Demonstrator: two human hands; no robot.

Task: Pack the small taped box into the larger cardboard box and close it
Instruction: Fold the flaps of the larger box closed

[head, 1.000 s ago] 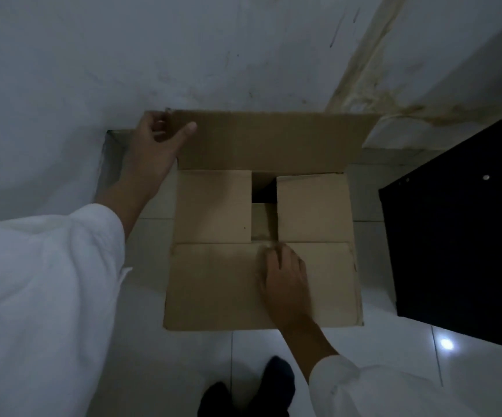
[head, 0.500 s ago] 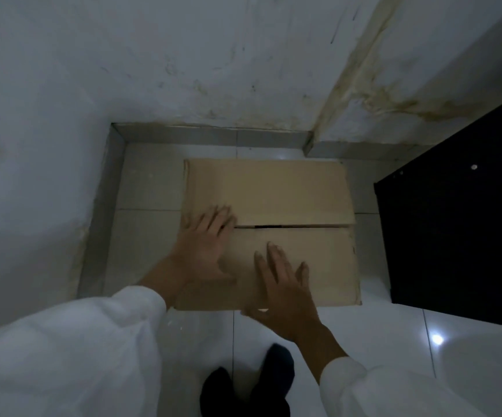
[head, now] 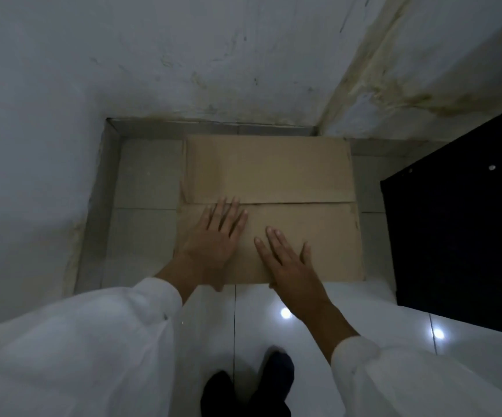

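Cardboard box [head: 269, 173] on the tiled floor [head: 149, 176], flaps folded shut, your left hand [head: 213, 245] and right hand [head: 288, 266] pressing flat, fingers spread, gripping nothing.

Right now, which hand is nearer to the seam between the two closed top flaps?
Left. The left hand lies flat on the near flap with its fingertips touching the seam. The right hand also lies flat on that flap, its fingertips short of the seam.
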